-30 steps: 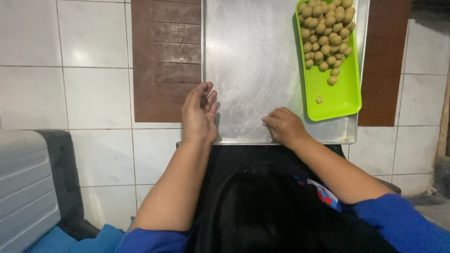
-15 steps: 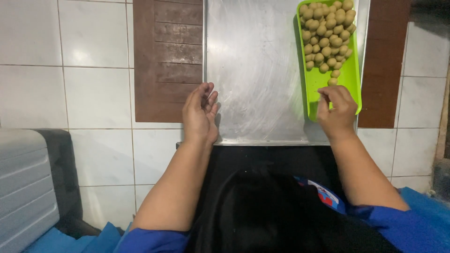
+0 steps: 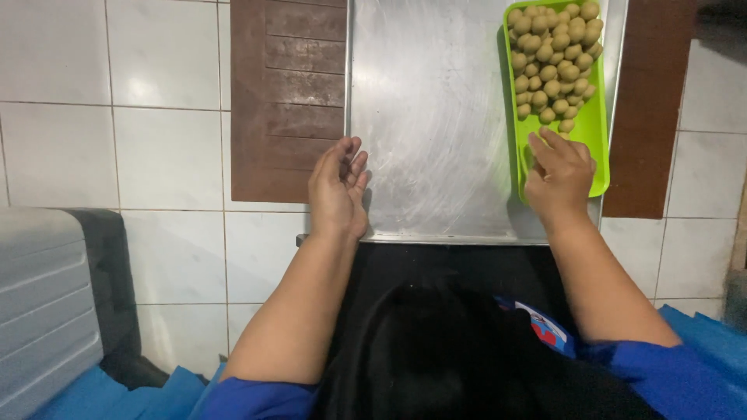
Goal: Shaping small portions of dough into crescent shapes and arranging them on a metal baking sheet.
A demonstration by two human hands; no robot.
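Left hand (image 3: 337, 190) rests on its edge at the near left border of the steel sheet (image 3: 436, 117), fingers together and slightly curled, palm turned inward, holding nothing. Grey ribbed case (image 3: 43, 311) sits far left on the white tiled floor (image 3: 163, 148); a brown slatted board (image 3: 288, 93) lies just left of that hand, touching the sheet's side.

Sheet runs away from the person, long axis front to back, bare in the middle.

Right hand (image 3: 559, 175) lies palm down on the near end of the green tray (image 3: 599, 132), fingers loosely spread and pointing forward. Small tan dough balls (image 3: 552, 58) are heaped at the tray's far end, directly ahead of those fingertips; the nearest ball sits just beyond them, possibly touching, though the view is too coarse to be sure. Whether anything is pinched under the fingers cannot be told.

Right hand is much the nearer to the balls; left hand is well apart, across the sheet's width. Tray's long axis matches the sheet's.
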